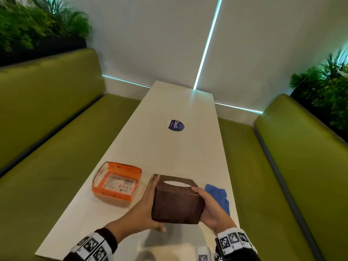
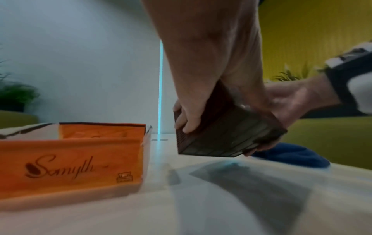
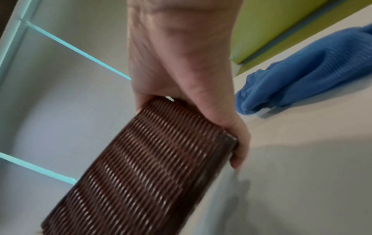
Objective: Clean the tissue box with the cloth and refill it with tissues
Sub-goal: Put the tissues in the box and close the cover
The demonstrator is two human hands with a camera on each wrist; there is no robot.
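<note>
The brown woven tissue box [image 1: 177, 202] is lifted off the white table [image 1: 169, 147] and tilted, its oval top opening showing white. My left hand [image 1: 148, 200] lies along its left side, and in the left wrist view its fingers [image 2: 187, 120] curl round the box's [image 2: 225, 136] far edge. My right hand [image 1: 209, 206] grips the right side with the thumb over the top edge. A crumpled blue cloth [image 1: 218, 194] lies on the table just right of the box. An opened orange tissue carton [image 1: 116, 181] sits to the left.
A round blue sticker [image 1: 175, 125] marks the table's middle. Green padded benches [image 1: 56, 166] run along both long sides, with plants behind them. A small white object [image 1: 203, 253] sits at the table's near edge. The cloth [image 3: 312, 68] lies close to the right edge.
</note>
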